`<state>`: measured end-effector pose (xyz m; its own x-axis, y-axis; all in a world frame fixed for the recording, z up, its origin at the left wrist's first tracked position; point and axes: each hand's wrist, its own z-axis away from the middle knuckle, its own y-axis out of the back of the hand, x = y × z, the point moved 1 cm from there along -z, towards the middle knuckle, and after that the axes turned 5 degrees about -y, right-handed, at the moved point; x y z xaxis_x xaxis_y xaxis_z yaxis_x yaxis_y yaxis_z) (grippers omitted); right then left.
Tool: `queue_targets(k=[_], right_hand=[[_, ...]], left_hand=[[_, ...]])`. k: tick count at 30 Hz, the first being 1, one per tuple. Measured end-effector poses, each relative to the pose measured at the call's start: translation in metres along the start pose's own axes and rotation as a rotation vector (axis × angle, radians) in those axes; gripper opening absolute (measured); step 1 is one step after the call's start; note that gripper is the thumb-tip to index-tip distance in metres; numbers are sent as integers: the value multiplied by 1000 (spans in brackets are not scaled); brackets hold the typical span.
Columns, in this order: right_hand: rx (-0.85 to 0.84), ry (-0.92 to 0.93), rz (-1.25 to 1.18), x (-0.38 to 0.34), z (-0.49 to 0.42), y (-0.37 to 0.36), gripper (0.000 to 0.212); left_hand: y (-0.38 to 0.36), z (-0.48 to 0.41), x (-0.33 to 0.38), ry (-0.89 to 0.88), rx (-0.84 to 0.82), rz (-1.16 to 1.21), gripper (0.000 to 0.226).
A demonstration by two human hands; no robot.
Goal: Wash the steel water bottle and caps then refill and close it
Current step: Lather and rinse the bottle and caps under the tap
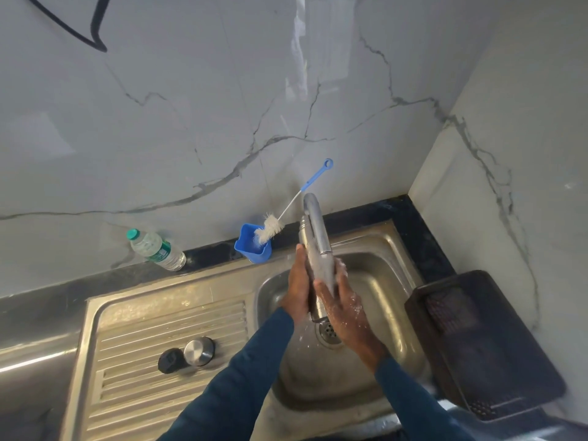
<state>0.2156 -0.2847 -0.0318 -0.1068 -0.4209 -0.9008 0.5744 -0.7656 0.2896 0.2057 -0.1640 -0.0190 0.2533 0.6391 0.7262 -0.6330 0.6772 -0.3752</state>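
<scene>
Two hands hold the steel water bottle (308, 249) over the sink basin (375, 281), at centre right of the head view. Left hand (299, 283) lies along the bottle's left side with fingers curled against it; right hand (342, 300), wet and soapy, wraps the lower right side. The bottle is partly hidden behind the tap spout (316, 227), so its lower end cannot be seen clearly. Water falls toward the drain (329, 334) directly below.

Left of the basin, on the ribbed drainboard (143, 345), a steel cap (199, 351) and a black cap (171, 360) lie touching each other, well apart from the basin edge. Along the rear worktop (47, 291) edge stand a plastic bottle (156, 249) and a blue cup (253, 246) holding a bottle brush (270, 226), the cup near the tap. A dark tray (496, 345) borders the basin's right rim; marble walls close the corner at upper right.
</scene>
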Motion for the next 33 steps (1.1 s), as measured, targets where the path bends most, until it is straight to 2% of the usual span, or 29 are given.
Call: queue_targets(k=[2, 5, 9, 12, 15, 20, 23, 26, 30, 31, 33], right_hand=[[7, 8, 50, -3, 4, 1, 82], [-26, 144, 273, 3, 14, 5, 68], [-46, 411, 442, 16, 31, 1, 62], [-21, 447, 377, 13, 20, -3, 64], [-68, 347, 260, -7, -1, -7, 67], [13, 308, 359, -24, -37, -15, 70], [-90, 167, 178, -37, -52, -18, 53], [-143, 54, 148, -41, -61, -20, 62], [-164, -166, 37, -35, -68, -14, 40], [-153, -182, -13, -37, -66, -12, 44], [-117, -159, -69, -33, -62, -9, 63]], left_hand=[[-4, -3, 4, -71, 22, -60, 71], [-8, -13, 14, -151, 86, -125, 75], [0, -25, 19, -106, 85, -79, 90], [5, -14, 16, -69, 30, -83, 87], [10, -6, 8, -29, -47, -114, 80], [14, -7, 15, 4, -56, -52, 70], [19, -7, 18, 11, -14, -68, 69], [25, -12, 12, 1, 30, -19, 63], [25, -17, 7, -18, 54, 32, 64], [23, -17, 8, -22, 77, 33, 63], [21, -22, 7, -12, 101, 26, 64]])
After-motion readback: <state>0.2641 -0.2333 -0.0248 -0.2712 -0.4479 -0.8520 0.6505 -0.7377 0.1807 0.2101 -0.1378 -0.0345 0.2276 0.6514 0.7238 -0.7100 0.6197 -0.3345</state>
